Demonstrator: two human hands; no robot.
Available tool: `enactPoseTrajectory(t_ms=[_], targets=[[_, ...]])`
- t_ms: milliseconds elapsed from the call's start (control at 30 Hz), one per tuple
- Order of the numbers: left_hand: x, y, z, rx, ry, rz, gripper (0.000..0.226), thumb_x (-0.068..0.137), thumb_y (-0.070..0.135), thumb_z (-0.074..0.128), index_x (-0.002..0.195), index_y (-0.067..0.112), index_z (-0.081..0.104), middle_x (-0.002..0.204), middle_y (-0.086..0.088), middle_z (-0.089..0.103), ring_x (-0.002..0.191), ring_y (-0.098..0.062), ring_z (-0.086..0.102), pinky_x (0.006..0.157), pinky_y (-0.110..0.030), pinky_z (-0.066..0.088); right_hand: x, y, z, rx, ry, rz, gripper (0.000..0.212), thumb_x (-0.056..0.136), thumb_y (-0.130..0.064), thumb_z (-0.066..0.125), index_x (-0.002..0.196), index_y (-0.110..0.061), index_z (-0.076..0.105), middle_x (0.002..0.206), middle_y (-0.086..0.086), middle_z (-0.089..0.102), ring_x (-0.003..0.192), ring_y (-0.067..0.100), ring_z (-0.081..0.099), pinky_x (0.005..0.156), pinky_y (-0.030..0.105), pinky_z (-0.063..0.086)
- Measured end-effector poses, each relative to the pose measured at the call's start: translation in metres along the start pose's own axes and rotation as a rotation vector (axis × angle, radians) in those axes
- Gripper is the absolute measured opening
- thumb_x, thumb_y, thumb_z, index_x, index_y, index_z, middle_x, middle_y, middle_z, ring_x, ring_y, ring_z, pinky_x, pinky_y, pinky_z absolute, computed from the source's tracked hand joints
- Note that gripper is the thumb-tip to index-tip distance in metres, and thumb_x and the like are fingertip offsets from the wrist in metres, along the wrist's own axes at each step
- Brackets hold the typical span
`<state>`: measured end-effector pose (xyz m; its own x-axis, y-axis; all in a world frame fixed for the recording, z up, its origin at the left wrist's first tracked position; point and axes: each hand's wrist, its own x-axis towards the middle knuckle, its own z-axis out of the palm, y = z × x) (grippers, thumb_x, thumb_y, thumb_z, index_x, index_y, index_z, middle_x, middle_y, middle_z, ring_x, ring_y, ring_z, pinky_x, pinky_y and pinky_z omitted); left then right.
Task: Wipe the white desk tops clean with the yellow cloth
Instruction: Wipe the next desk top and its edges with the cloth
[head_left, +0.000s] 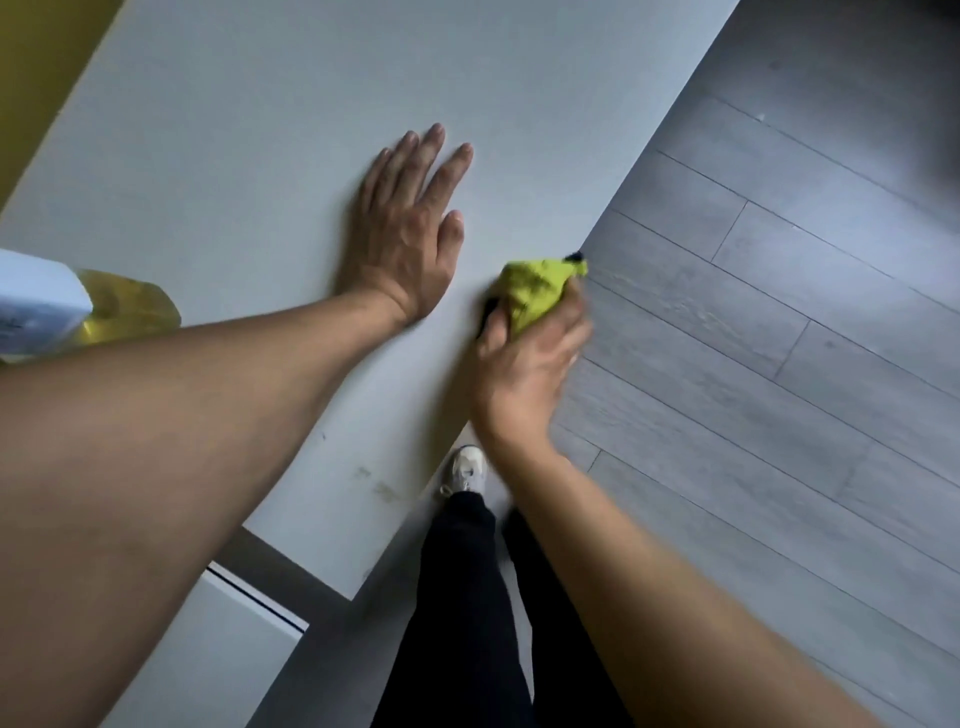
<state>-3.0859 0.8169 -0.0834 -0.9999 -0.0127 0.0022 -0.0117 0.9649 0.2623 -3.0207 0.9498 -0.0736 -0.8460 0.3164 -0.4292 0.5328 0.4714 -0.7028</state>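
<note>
Yellow cloth (537, 291) is bunched in the gripping right hand (524, 364) at the desk top's (260, 130) floor-side edge, while the left hand (410, 223) lies open, flat, just beside it.

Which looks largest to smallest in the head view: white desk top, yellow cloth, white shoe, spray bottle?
1. White desk top.
2. Spray bottle, though cut off by the frame edge.
3. Yellow cloth and white shoe: too alike; the cloth is bunched, the shoe farther away.

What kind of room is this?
Probably an office or study room: a big white desk top, a grey plank floor, and a yellow wall behind. The right hand wipes with a yellow cloth.
</note>
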Motion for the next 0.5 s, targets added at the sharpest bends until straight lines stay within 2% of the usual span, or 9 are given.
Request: enactPoseTrajectory(t_ms=[167,267,367,500], targets=[[0.002,-0.001,-0.001,0.011,-0.035,-0.019,0.061,0.100,0.030,0.039,0.160,0.021,0.036,0.170,-0.009,0.026,0.158,-0.030,0.022,0.129,-0.041,0.009,0.081,-0.034,-0.008,-0.068,0.105,0.015,0.071,0.096,-0.033,0.057,0.155,-0.018,0.019,0.133,0.014,0.038,0.126,0.039,0.046,0.097,0.046,0.041],[0.001,0.001,-0.004,0.022,-0.046,-0.035,0.060,0.102,0.029,0.037,0.161,0.022,0.034,0.171,-0.009,0.024,0.158,-0.028,0.019,0.129,-0.039,0.007,0.092,-0.040,-0.007,-0.111,0.125,0.006,0.070,0.098,-0.035,0.054,0.155,-0.019,0.019,0.136,0.013,0.037,0.127,0.038,0.047,0.096,0.046,0.042],[-0.004,0.005,-0.008,0.051,-0.041,-0.052,0.058,0.103,0.027,0.031,0.161,0.023,0.034,0.170,-0.011,0.025,0.157,-0.029,0.022,0.129,-0.039,0.009,0.054,-0.024,0.000,-0.121,0.123,-0.014,0.070,0.098,-0.034,0.055,0.156,-0.018,0.019,0.134,0.015,0.038,0.124,0.041,0.047,0.095,0.047,0.042],[-0.030,0.000,-0.012,0.035,-0.066,-0.032,0.058,0.102,0.023,0.030,0.160,0.021,0.035,0.169,-0.012,0.027,0.156,-0.030,0.024,0.128,-0.039,0.010,-0.061,0.024,0.019,-0.078,0.039,-0.043,0.075,0.096,-0.029,0.059,0.157,-0.019,0.017,0.133,0.016,0.036,0.124,0.041,0.044,0.100,0.048,0.038]])
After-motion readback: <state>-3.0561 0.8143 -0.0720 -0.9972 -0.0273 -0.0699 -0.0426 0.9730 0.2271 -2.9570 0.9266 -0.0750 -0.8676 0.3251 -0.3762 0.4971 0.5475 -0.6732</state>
